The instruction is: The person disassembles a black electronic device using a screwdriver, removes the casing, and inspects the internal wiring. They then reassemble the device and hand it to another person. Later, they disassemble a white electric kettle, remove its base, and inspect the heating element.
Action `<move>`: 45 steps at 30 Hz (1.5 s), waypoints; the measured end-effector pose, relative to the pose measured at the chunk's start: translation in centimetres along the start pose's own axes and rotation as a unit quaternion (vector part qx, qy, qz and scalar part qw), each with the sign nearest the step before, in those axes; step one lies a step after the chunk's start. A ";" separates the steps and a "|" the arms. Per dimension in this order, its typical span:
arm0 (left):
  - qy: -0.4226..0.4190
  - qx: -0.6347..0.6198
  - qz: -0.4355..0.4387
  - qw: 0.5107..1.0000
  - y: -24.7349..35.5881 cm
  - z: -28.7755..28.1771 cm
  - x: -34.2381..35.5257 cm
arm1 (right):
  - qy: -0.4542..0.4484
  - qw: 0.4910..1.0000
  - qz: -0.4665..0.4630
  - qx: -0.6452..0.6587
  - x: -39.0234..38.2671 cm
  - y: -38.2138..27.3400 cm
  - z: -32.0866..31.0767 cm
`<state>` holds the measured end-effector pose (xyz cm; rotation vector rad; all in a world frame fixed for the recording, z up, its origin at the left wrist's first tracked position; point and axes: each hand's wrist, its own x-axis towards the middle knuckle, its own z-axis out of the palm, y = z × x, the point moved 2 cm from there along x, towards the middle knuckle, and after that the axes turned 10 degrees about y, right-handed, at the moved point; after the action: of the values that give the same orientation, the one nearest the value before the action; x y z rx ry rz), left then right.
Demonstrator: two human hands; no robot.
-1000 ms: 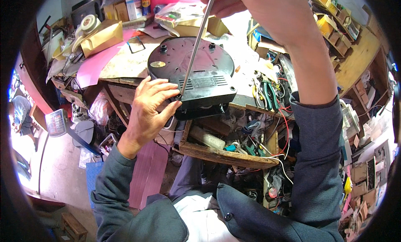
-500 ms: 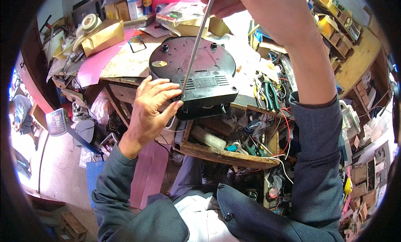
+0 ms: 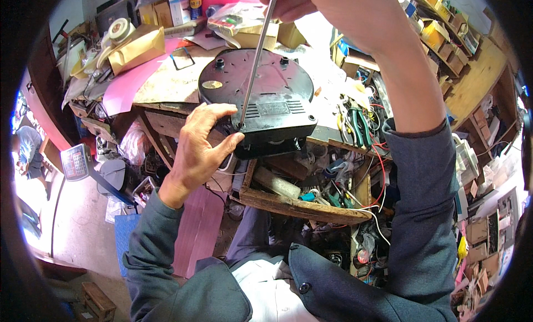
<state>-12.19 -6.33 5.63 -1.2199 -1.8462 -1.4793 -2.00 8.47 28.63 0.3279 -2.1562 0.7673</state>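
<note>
A rounded black plastic casing (image 3: 286, 86), smooth and glossy with slotted vents, lies on the worn workbench (image 3: 161, 86), above an open wooden drawer (image 3: 302, 211) of tools; cluttered shelves (image 3: 444, 44) stand to the right. A slim metal rod (image 3: 257, 61) slants down to its near left corner. The left hand (image 3: 194, 139) spreads thumb and forefinger apart around that corner, gripping nothing; the right hand (image 3: 338, 14) curls its fingers closed on the rod's upper part
</note>
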 end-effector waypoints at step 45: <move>-0.099 -0.030 -0.095 0.990 -2.1 0.8 1.0 | -0.111 0.967 0.163 0.158 1.5 1.3 2.4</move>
<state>-14.31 -5.33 5.12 -1.2891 -2.1137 -1.5717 -5.01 8.02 28.04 0.2312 -2.3272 1.3247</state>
